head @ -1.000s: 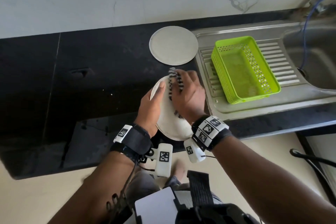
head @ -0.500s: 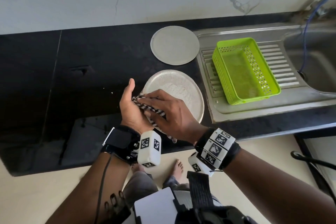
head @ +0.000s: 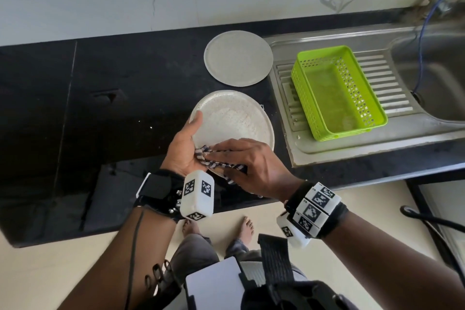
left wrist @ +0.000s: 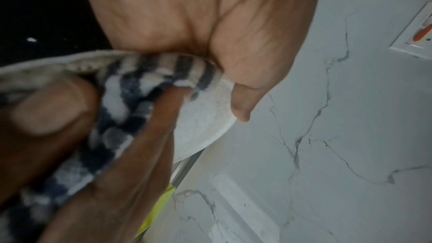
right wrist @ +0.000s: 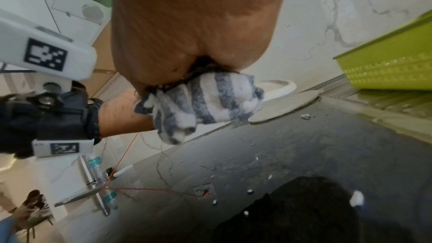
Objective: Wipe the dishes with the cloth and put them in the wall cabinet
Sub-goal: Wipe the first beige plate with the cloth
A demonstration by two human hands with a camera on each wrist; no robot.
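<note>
Still mid-wipe, I'd say. The left hand (head: 185, 145) grips the near rim of the speckled plate (head: 235, 118) held over the black bench (head: 100, 113), thumb on its face, while the right hand (head: 247, 163) is bunched around the striped cloth (head: 214, 158), rubbing that near edge. A second plate (head: 238, 58) lies face down near the green basket (head: 337, 90); can't tell whether it's wiped. Nothing's put away yet, and the wall cabinet isn't in any view.

Your right hand (right wrist: 198, 25) had the striped cloth (right wrist: 198, 103) bunched up in its grip above the dark counter (right wrist: 304, 154). A flat pale plate (right wrist: 285, 106) sat just behind, with the green basket (right wrist: 392, 62) off right.
</note>
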